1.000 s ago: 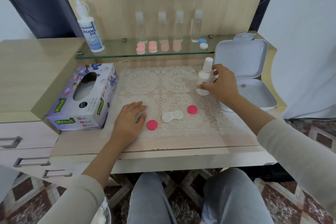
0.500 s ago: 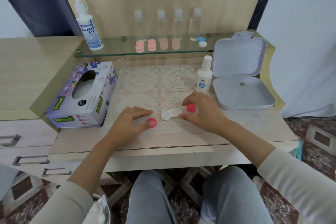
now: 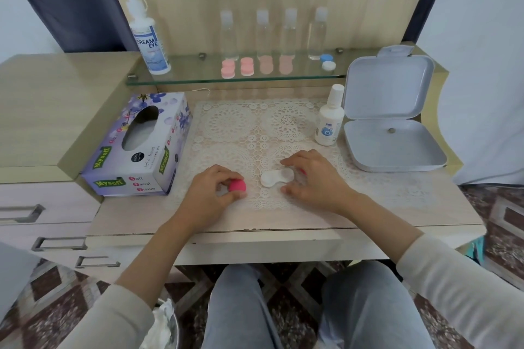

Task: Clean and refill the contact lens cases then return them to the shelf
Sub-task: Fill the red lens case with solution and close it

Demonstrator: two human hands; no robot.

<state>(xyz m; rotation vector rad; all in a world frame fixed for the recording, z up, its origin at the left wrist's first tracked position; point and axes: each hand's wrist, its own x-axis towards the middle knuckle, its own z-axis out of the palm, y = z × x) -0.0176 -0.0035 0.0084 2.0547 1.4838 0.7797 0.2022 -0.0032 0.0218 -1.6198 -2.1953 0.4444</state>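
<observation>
On the lace mat (image 3: 255, 127) covering the desk, the white lens case (image 3: 275, 178) lay between both hands. The left hand (image 3: 209, 193) pinched a pink cap (image 3: 237, 186) just left of it. The right hand (image 3: 314, 181) curled over the case's right end, where a sliver of a second pink cap (image 3: 302, 171) showed. I could not tell whether it gripped anything.

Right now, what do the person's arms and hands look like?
Both arms wear cream long sleeves, left sleeve and right sleeve, ending partway along the forearms. The left hand and right hand are bare: no gloves, rings or watch visible.
</observation>
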